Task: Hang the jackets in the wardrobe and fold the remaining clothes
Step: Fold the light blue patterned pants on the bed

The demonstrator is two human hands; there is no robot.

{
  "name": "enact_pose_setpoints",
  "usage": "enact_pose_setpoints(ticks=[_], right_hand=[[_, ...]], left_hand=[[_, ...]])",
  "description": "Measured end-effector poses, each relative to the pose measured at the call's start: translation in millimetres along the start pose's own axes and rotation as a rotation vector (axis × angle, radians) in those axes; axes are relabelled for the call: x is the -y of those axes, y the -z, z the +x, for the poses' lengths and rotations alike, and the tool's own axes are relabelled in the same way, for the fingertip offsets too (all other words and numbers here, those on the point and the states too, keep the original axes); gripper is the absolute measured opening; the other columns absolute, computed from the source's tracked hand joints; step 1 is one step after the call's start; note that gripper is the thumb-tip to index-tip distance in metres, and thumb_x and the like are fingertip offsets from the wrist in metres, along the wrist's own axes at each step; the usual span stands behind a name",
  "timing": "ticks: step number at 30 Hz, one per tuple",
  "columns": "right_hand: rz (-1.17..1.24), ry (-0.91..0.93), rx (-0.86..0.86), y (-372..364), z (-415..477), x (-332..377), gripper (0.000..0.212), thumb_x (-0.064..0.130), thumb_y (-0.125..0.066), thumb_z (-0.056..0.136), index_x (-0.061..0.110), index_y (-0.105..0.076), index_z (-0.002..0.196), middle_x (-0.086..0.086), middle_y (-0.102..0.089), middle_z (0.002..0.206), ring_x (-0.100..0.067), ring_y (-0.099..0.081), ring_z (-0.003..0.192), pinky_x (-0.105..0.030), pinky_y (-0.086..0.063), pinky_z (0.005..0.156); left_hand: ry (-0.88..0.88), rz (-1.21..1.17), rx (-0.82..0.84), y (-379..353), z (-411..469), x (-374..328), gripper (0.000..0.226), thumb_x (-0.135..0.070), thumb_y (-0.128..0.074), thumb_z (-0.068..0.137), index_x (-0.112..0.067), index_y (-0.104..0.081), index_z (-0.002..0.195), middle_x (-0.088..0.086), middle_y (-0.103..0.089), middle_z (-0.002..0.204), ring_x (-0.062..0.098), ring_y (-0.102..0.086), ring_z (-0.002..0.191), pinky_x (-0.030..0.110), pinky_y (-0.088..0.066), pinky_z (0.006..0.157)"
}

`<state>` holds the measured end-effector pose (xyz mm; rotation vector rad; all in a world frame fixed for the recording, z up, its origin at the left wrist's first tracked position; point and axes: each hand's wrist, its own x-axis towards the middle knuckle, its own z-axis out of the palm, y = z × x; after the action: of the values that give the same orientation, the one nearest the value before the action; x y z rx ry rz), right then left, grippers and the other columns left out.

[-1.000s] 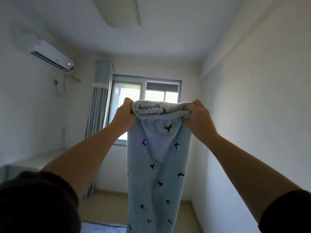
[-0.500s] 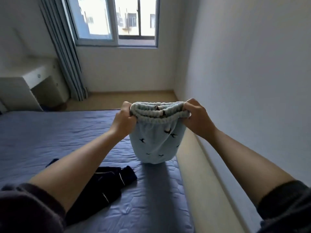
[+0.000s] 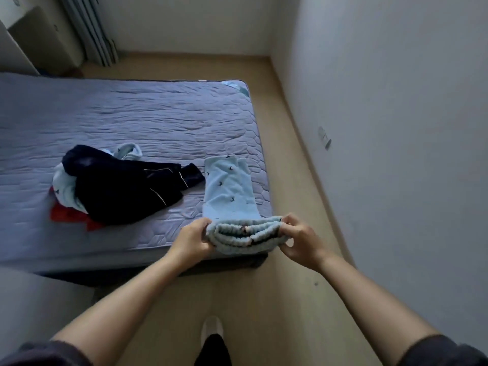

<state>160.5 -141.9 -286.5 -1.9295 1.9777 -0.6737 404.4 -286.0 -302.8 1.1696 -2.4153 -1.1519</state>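
The light-blue trousers (image 3: 229, 191) are laid along the right edge of the bed (image 3: 132, 120), the elastic waistband gripped at its ends by the left hand (image 3: 194, 239) and the right hand (image 3: 301, 240). Folding is judged barely begun; the heap of clothes (image 3: 118, 188) beside them is left unfolded.

Dim, cool daylight; soft shadow is cast under the bed (image 3: 158, 114); edges are warped; detail is slightly blurred.

1. Pale blue trousers (image 3: 229, 188), dark bird print: legs flat on the mattress (image 3: 132, 114) toward twelve o'clock, ruffled waistband gripped in my left hand (image 3: 192, 241) and right hand (image 3: 301, 241).
2. Navy garment (image 3: 124, 191), white piping: crumpled at their nine o'clock.
3. Under it, a pale blue piece (image 3: 64, 188) and a red cloth (image 3: 63, 213).
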Motion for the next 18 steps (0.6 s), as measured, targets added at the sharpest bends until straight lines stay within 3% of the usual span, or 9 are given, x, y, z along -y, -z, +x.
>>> enact_pose_setpoints(ticks=[8,14,18], right_hand=[[-0.03,0.006,0.054,-18.4,-22.4,6.5,0.009,-0.009,-0.069,0.07,-0.007,-0.065,0.078,-0.021,-0.056,0.087,-0.034,-0.06,0.073,-0.036,-0.051,0.065],[-0.024,0.003,0.177,-34.9,41.3,-27.4,0.009,0.0,-0.068,0.074,0.001,-0.066,0.083,-0.014,-0.056,0.094,-0.03,-0.058,0.076,-0.034,-0.05,0.067],[0.024,-0.077,0.285,-64.9,101.0,-68.7,0.01,0.01,-0.067,0.077,0.004,-0.062,0.084,-0.004,-0.05,0.098,-0.022,-0.056,0.081,-0.039,-0.05,0.073]], left_hand=[[0.036,0.009,0.047,-20.1,-28.3,23.2,0.022,-0.013,-0.074,0.077,-0.014,-0.059,0.093,0.001,-0.061,0.091,0.017,-0.057,0.085,0.023,-0.036,0.064],[0.07,-0.011,0.135,-12.1,26.0,54.1,0.025,-0.025,-0.076,0.075,-0.029,-0.056,0.088,-0.014,-0.058,0.084,0.003,-0.056,0.081,0.019,-0.041,0.065],[0.134,0.014,0.17,-8.7,90.7,94.7,0.019,-0.025,-0.07,0.076,-0.026,-0.061,0.092,-0.012,-0.062,0.083,0.011,-0.059,0.082,0.028,-0.047,0.068]])
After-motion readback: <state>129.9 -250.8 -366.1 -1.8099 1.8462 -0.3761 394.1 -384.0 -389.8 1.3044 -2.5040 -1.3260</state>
